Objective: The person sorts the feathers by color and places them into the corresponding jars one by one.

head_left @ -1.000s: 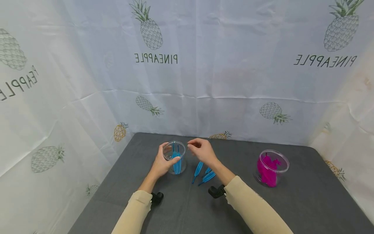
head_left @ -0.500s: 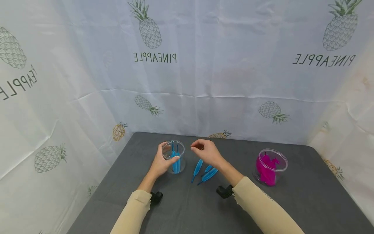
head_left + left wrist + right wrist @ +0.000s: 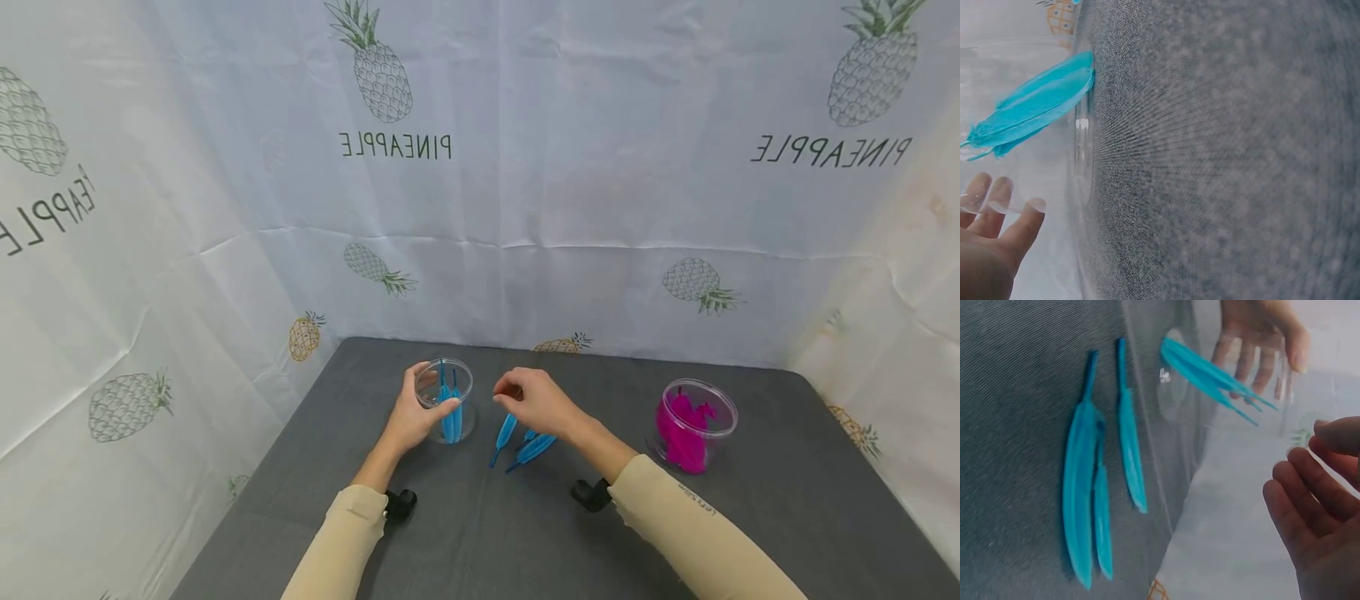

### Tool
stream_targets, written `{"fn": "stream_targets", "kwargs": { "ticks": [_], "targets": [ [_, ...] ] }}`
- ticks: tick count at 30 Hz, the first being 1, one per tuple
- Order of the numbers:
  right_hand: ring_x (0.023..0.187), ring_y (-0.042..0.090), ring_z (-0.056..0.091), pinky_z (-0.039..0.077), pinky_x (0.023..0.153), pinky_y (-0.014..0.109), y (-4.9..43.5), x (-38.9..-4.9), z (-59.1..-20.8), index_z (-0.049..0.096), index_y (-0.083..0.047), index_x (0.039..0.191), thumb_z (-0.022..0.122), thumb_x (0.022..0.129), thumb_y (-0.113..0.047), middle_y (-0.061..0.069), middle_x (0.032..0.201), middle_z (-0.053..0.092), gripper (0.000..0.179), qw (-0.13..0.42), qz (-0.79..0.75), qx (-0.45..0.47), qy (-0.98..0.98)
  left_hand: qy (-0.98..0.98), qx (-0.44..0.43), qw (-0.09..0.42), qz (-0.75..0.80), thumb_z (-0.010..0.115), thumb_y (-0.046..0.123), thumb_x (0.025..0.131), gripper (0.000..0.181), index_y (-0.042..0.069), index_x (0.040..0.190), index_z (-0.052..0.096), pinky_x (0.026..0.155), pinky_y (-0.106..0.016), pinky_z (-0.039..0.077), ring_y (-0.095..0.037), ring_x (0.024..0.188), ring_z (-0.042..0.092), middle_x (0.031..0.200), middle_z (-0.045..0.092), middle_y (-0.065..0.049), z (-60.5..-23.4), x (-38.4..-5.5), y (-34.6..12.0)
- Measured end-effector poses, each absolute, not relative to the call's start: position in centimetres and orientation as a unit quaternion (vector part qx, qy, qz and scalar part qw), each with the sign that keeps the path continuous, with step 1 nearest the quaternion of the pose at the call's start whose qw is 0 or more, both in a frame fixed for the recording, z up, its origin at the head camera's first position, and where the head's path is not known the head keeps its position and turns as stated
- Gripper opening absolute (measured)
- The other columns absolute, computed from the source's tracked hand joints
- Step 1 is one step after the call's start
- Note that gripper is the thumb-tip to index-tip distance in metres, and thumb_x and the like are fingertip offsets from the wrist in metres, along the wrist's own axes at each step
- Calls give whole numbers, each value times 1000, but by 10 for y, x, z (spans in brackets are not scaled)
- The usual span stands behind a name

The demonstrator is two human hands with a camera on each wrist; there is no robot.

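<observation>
My left hand [image 3: 411, 417] grips a clear round jar [image 3: 468, 427], thumb on the near side and fingers round the far side. Blue feathers [image 3: 452, 417] stand inside, quills up; in the right wrist view these feathers [image 3: 1200, 375] lean against the jar's wall. To the right of the jar, my right hand [image 3: 542, 403] hovers with loosely bent fingers and nothing in them. Under and in front of it, several loose blue feathers lie on the table: one feather [image 3: 503, 433] alone, another feather [image 3: 534, 448] beside a smaller feather [image 3: 1102, 519].
A second clear jar [image 3: 722, 430] with bright pink feathers [image 3: 686, 442] stands on the right of the dark grey table [image 3: 480, 533]. White pineapple-print cloth [image 3: 510, 183] hangs behind the table and at both sides.
My right hand has drifted right and slightly towards me, farther from the jar. The left hand keeps its hold on the jar, and the loose feathers lie as before.
</observation>
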State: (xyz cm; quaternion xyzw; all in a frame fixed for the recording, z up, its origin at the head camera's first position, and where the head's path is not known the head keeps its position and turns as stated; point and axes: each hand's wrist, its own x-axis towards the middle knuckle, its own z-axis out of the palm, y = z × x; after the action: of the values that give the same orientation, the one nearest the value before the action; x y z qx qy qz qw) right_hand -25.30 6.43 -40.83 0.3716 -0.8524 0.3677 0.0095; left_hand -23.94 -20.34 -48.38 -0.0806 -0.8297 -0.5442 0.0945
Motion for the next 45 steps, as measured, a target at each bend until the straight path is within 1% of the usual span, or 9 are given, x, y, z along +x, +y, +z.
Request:
{"fn": "stream_targets", "kwargs": {
  "ticks": [1, 2, 8, 9, 18, 21, 29, 34, 45],
  "targets": [
    [86, 12, 63, 55, 76, 28, 65, -253, -409, 72, -5, 108, 66, 100, -11, 0, 99, 67, 12, 9, 359, 374, -855, -829, -82, 95, -545, 78, 33, 91, 88, 13, 157, 21, 110, -54, 39, -35, 142, 40, 154, 41, -18, -484, -240, -204],
    [86, 12, 63, 55, 76, 28, 65, -253, -409, 73, -6, 107, 67, 100, -11, 0, 98, 67, 12, 9, 351, 375, -858, -828, -82, 90, -547, 77, 30, 92, 88, 10, 157, 21, 110, -55, 39, -37, 142, 39, 154, 40, -19, -478, -237, -202],
    [90, 13, 64, 54, 79, 29, 73, -252, -417, 73, -7, 107, 66, 100, -14, -3, 99, 66, 12, -5, 317, 374, -872, -830, -79, 89, -546, 78, 31, 91, 89, 10, 157, 21, 108, -57, 40, -35, 142, 40, 153, 41, -17, -476, -237, -203],
    [90, 14, 64, 55, 79, 30, 74, -253, -419, 73, -7, 108, 66, 100, -14, -3, 100, 66, 12, -7, 314, 374, -873, -830, -78, 94, -544, 78, 34, 90, 90, 13, 157, 22, 108, -56, 40, -33, 141, 41, 153, 42, -15, -482, -240, -204],
    [97, 18, 66, 56, 83, 34, 85, -251, -432, 72, -8, 107, 68, 100, -15, -3, 103, 66, 11, -23, 286, 393, -873, -833, -81, 100, -537, 78, 35, 90, 88, 13, 155, 23, 108, -57, 40, -33, 141, 41, 152, 43, -15, -481, -241, -206],
    [98, 17, 65, 55, 84, 34, 88, -249, -437, 72, -11, 105, 68, 99, -16, -6, 102, 64, 9, -28, 270, 405, -873, -834, -81, 99, -537, 78, 36, 90, 89, 13, 155, 23, 108, -58, 40, -33, 141, 41, 152, 43, -15, -481, -241, -206],
    [95, 19, 60, 52, 74, 28, 88, -240, -452, 73, -16, 99, 73, 97, -22, -8, 99, 61, 7, -29, 240, 426, -872, -834, -82, 99, -536, 78, 36, 90, 89, 13, 155, 23, 106, -58, 41, -34, 142, 41, 152, 43, -16, -480, -240, -205],
    [95, 15, 57, 52, 76, 28, 86, -235, -462, 73, -20, 98, 75, 94, -28, -8, 99, 62, 9, -29, 217, 429, -876, -832, -82, 93, -540, 78, 36, 90, 89, 13, 156, 23, 107, -57, 41, -33, 142, 40, 153, 42, -15, -480, -240, -205],
    [86, 8, 49, 48, 73, 28, 83, -232, -479, 72, -23, 93, 79, 90, -37, -10, 95, 59, 16, -34, 189, 426, -884, -833, -79, 90, -541, 78, 37, 90, 89, 14, 156, 22, 107, -57, 41, -32, 142, 41, 153, 42, -14, -482, -238, -205]
  ]
}}
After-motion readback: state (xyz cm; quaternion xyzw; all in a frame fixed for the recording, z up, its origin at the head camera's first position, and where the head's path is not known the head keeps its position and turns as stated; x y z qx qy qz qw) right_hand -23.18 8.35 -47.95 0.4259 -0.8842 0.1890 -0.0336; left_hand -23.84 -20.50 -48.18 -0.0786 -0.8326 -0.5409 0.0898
